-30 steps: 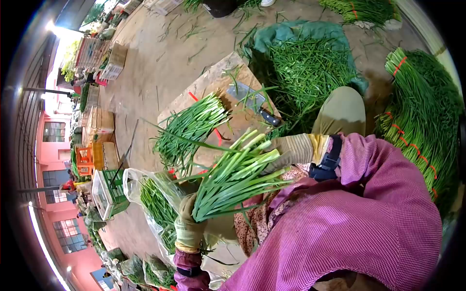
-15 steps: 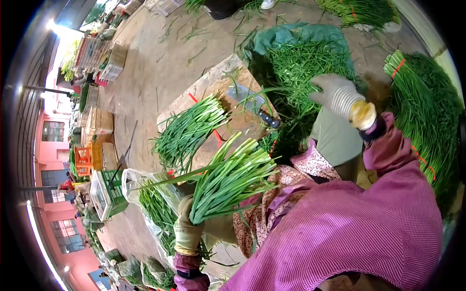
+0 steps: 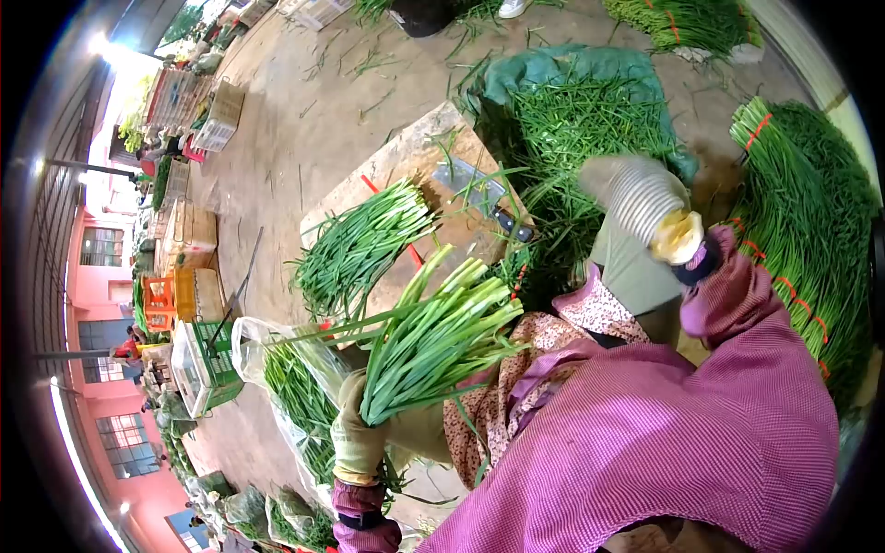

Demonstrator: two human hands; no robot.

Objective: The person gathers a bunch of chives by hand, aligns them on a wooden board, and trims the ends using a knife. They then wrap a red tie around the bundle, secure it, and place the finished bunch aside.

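Note:
My left hand (image 3: 355,431), in a pale glove, is wrapped round the lower end of a bunch of green stalks (image 3: 433,341), whose pale ends point up and right. My right hand (image 3: 627,189), also gloved, is raised beside the heap of loose greens (image 3: 581,120); its fingers are smeared by motion. On a wooden board (image 3: 415,147) lie another bunch (image 3: 364,244), red bands and a broad knife (image 3: 475,189) with a black handle (image 3: 513,225).
Banded bundles of greens (image 3: 802,212) lie at the right, others (image 3: 682,23) at the top right. A plastic bag of greens (image 3: 300,387) stands beside my left hand. Crates (image 3: 217,369) and a black tub (image 3: 419,17) are farther off.
My right hand has shifted slightly left and down, and its fingers are now blurred. The bunch in my left hand has tilted slightly.

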